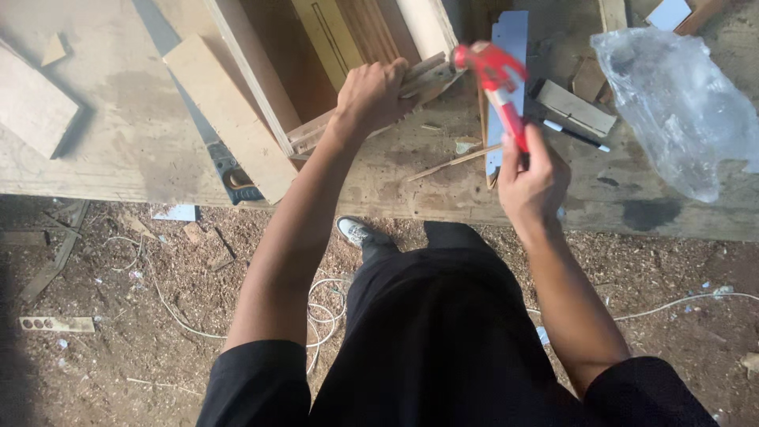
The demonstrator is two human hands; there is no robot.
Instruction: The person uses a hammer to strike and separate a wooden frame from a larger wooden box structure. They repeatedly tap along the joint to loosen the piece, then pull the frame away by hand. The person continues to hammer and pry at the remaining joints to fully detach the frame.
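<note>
I am seeing my left hand (370, 93) pressing down, fingers closed, on the stacked pale wooden strips (365, 104) lying on the worn plywood bench (118, 134). My right hand (531, 180), just right of them, is gripping a red-handled hammer (500, 88), its head raised over the strips' far right end, with a crumpled clear plastic bag (681, 103) lying farther right.

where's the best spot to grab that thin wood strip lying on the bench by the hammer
Probably near its lower-left end, pinched from above across its narrow width. The thin wood strip lies flat and slanted on the workbench; that end is bare, while its upper-right end runs in beside the grey metal plate and under the right hand swinging the red hammer.
</note>
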